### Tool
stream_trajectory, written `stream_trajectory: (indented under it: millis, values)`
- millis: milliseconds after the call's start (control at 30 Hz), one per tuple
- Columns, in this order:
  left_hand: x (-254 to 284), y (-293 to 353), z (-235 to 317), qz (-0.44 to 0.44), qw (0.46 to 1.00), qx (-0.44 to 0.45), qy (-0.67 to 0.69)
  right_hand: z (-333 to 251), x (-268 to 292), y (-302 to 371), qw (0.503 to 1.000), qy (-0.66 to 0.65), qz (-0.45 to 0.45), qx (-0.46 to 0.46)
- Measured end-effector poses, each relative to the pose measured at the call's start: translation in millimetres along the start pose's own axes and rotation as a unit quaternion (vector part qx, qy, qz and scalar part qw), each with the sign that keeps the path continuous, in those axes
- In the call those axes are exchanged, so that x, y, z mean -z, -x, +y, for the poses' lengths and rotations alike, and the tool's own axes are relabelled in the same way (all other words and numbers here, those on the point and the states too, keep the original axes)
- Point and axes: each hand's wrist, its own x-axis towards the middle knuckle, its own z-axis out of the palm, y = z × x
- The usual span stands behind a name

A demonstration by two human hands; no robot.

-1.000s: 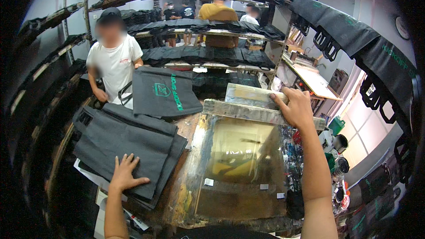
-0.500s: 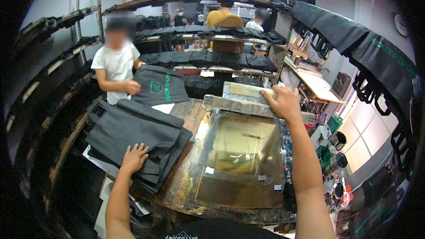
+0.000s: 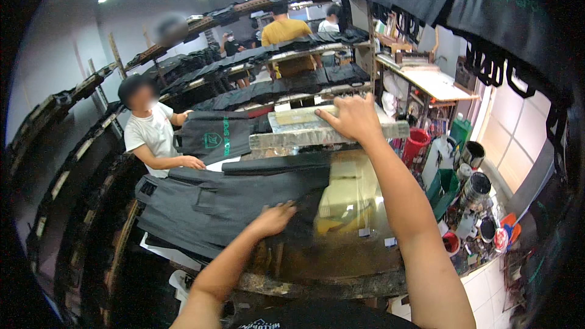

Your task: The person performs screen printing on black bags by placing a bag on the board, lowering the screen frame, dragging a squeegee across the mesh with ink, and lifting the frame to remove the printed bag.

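Black fabric bags (image 3: 213, 207) lie in a stack at the left, and the top one now reaches over the left part of a glossy yellowish printing board (image 3: 353, 198). My left hand (image 3: 273, 218) rests on that bag with its fingers stretched out, slightly blurred. At the board's far edge, my right hand (image 3: 353, 116) grips the pale, ink-stained wooden frame (image 3: 304, 120), thumb on the near side. A long bar (image 3: 329, 137) runs across in front of it. Across the table, a co-worker (image 3: 149, 137) in a white shirt holds a black bag with a green print (image 3: 213, 137).
Shelves layered with black bags (image 3: 286, 88) stand beyond the table, with other people behind them. On the right are a red bucket (image 3: 416, 145), a green container (image 3: 443, 192) and several tins (image 3: 475, 189). Printed bags (image 3: 463, 0) hang at the upper right.
My left hand has moved right, and the top bag has shifted with it onto the board. My right hand keeps its grip on the frame. The view has turned somewhat.
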Motion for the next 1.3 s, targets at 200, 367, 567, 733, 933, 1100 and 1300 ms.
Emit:
stream_trajectory:
  millis: [200, 367, 567, 733, 933, 1100, 1300]
  values:
    - [-120.2, -142.6, 99.9, 0.044, 0.986, 0.052, 0.155, 9.7, -13.0, -7.6, 1.000, -0.001, 0.022, 0.022]
    - [-120.2, -99.4, 93.5, 0.132, 0.979, -0.140, 0.070, 15.7, -16.0, -21.7, 1.000, 0.005, -0.012, 0.026]
    - [-124.6, -26.5, 117.8, 0.066, 0.996, -0.031, -0.059, 7.6, 5.6, -44.3, 0.998, 0.051, -0.020, 0.030]
    - [-125.0, -77.2, 93.7, 0.078, 0.988, -0.105, -0.087, 4.5, 18.6, -52.0, 0.990, -0.009, -0.140, 0.007]
    - [-128.1, -62.6, 101.1, 0.077, 0.985, -0.123, -0.091, 3.0, 35.0, -53.7, 0.978, -0.006, -0.207, 0.017]
    - [-139.4, -39.1, 115.1, 0.109, 0.985, -0.128, -0.030, -5.3, 39.5, -54.7, 0.973, -0.007, -0.224, -0.053]
    - [-142.4, -33.8, 116.0, 0.156, 0.979, -0.126, -0.042, -0.9, 12.7, -43.1, 0.994, 0.041, -0.101, -0.032]
